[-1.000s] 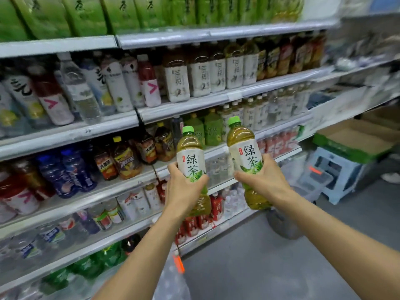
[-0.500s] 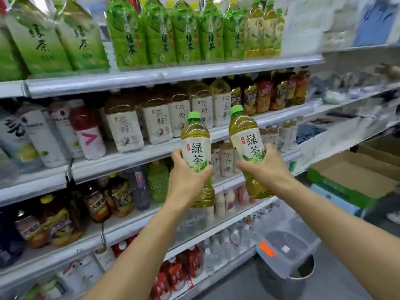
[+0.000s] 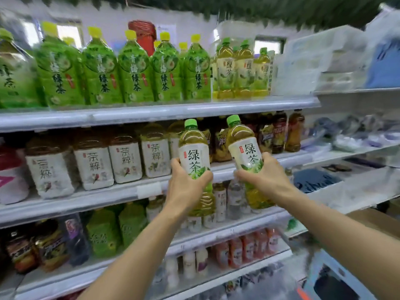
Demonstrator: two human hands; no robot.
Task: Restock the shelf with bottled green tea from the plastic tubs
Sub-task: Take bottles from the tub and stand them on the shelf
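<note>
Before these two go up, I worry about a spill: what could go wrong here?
The matching green-capped bottles on the top shelf look tightly packed, so pushing in the left bottle or right bottle could topple neighbours. Each hand, left hand and right hand, grips low, so a bottle may tip.

White-labelled brown tea bottles [image 3: 127, 163] stood mid-rack. Dark drink bottles [image 3: 279, 133] stood to their right. Red-labelled bottles [image 3: 249, 245] sat lower down. Folded blue cloth [image 3: 313, 179] lay far right, near a cardboard box [image 3: 376, 219].
</note>
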